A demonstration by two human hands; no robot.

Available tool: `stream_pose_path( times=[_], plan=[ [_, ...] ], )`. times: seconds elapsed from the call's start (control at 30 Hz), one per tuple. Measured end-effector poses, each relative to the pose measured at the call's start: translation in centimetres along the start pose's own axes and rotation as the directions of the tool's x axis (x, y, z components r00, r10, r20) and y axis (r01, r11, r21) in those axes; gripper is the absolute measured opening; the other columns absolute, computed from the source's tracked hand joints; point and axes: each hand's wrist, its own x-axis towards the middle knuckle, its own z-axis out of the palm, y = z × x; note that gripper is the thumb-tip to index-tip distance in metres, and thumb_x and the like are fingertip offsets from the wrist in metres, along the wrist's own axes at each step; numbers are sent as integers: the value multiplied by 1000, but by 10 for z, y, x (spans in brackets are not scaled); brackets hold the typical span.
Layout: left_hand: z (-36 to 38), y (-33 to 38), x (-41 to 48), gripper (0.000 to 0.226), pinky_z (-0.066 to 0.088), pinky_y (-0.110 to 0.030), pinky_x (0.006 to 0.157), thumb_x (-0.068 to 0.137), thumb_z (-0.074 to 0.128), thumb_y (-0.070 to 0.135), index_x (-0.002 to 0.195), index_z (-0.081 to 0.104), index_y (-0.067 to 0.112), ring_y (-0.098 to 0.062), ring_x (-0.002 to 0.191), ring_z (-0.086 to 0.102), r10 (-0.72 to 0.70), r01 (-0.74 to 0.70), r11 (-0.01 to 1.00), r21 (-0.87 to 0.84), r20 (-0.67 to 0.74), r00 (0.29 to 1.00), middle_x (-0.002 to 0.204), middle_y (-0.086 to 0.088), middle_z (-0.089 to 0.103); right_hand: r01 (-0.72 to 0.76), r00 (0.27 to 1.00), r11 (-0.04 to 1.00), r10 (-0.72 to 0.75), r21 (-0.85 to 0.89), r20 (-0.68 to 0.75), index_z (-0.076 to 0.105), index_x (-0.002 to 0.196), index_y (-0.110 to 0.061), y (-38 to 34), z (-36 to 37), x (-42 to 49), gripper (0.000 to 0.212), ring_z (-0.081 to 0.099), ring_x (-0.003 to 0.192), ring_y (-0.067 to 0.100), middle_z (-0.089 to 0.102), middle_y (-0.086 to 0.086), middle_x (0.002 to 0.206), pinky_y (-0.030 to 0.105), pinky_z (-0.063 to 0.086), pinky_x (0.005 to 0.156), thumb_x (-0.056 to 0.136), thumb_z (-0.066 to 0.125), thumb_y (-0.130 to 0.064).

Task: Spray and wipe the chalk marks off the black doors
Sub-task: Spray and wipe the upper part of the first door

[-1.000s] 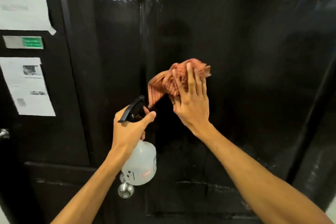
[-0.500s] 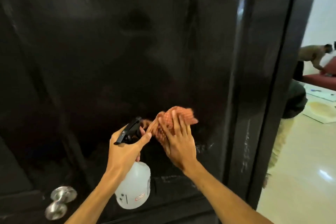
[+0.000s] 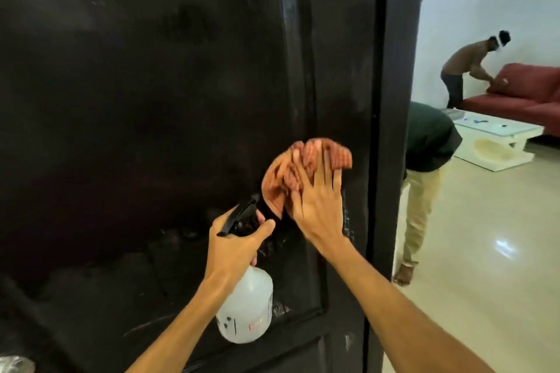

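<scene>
A glossy black door (image 3: 151,100) fills most of the view. My right hand (image 3: 318,206) presses a bunched orange checked cloth (image 3: 285,172) flat against the door near its right edge. Faint white chalk marks (image 3: 348,221) show just right of that hand. My left hand (image 3: 233,245) grips the black trigger head of a clear plastic spray bottle (image 3: 247,312), which hangs below the hand, close to the door. The bottle's nozzle points up toward the cloth.
The black door frame (image 3: 394,100) stands right of the door. Beyond it, a person in a dark top and beige trousers (image 3: 424,160) bends over on a shiny tiled floor. Another person leans over a red sofa (image 3: 521,94). A white low table (image 3: 497,136) sits there.
The view has swung right along the door to its right edge. My right hand and the cloth have moved right across the panel. The notices and the round knob have left the view.
</scene>
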Motion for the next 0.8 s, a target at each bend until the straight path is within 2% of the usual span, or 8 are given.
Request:
stream_pose_path(
  times=[0.07, 0.23, 0.33, 0.37, 0.43, 0.53, 0.63, 0.8],
  plan=[
    [18, 6, 5, 17, 43, -26, 43, 87, 84, 15, 94, 70, 7, -15, 42, 45, 23, -24, 999, 23, 26, 999, 79, -28, 68, -97, 995, 994, 98, 46, -24, 12, 165, -22, 9, -10, 20, 69, -3, 159, 31, 3, 18, 171, 54, 5, 128, 105, 43, -36],
    [50, 18, 13, 17, 42, -24, 42, 88, 83, 14, 93, 70, 5, -12, 40, 46, 30, -31, 999, 12, 83, 996, 70, -19, 65, -84, 992, 992, 74, 91, 104, 8, 165, -23, 30, 13, -65, 86, 6, 158, 34, 4, 18, 171, 60, 25, 121, 100, 58, -48],
    [66, 19, 22, 17, 40, -24, 41, 91, 80, 16, 94, 68, 4, -12, 40, 45, 26, -30, 999, 41, 94, 995, 79, -20, 72, -339, 936, 912, 301, 233, 183, -1, 161, -14, 43, -6, -30, 96, 5, 158, 36, 2, 20, 170, 59, 18, 124, 94, 19, -80],
    [71, 18, 23, 17, 40, -25, 41, 91, 80, 16, 92, 68, 4, -13, 40, 44, 32, -36, 998, 43, 95, 995, 78, -21, 71, -369, 929, 895, 348, 250, 123, 2, 163, -13, 48, -10, -16, 90, 3, 158, 36, 1, 20, 170, 58, 16, 125, 97, 10, -75],
    [80, 12, 23, 19, 41, -27, 42, 90, 82, 17, 88, 67, 5, -17, 41, 45, 41, -47, 997, 61, 104, 994, 77, -24, 69, -344, 937, 917, 348, 202, 16, 5, 165, -18, 57, 3, -23, 69, 0, 159, 35, -1, 19, 171, 55, 14, 127, 107, 17, -55],
    [89, -9, 16, 20, 44, -27, 44, 86, 86, 21, 87, 70, 10, -18, 43, 48, -15, 1, 994, 107, 127, 992, 79, -25, 66, -343, 935, 931, 325, 128, 142, 11, 165, -17, 62, 38, -100, 71, 1, 158, 39, -2, 19, 171, 60, 21, 124, 107, 28, -55],
    [95, -30, 7, 19, 42, -27, 43, 88, 84, 22, 86, 71, 9, -17, 41, 47, -78, 62, 991, 121, 133, 988, 85, -22, 72, -338, 922, 934, 305, 113, 240, 11, 165, -20, 74, 44, -123, 77, 0, 158, 40, -2, 20, 170, 62, 22, 122, 104, 22, -65],
    [93, -40, 3, 20, 43, -28, 43, 88, 84, 17, 84, 67, 7, -16, 42, 45, -60, 48, 994, 102, 113, 992, 82, -28, 68, -310, 948, 928, 318, 205, -6, -3, 162, -29, 72, 18, -35, 69, 13, 155, 44, 7, 22, 168, 54, 15, 127, 102, 32, -29]
  ],
)
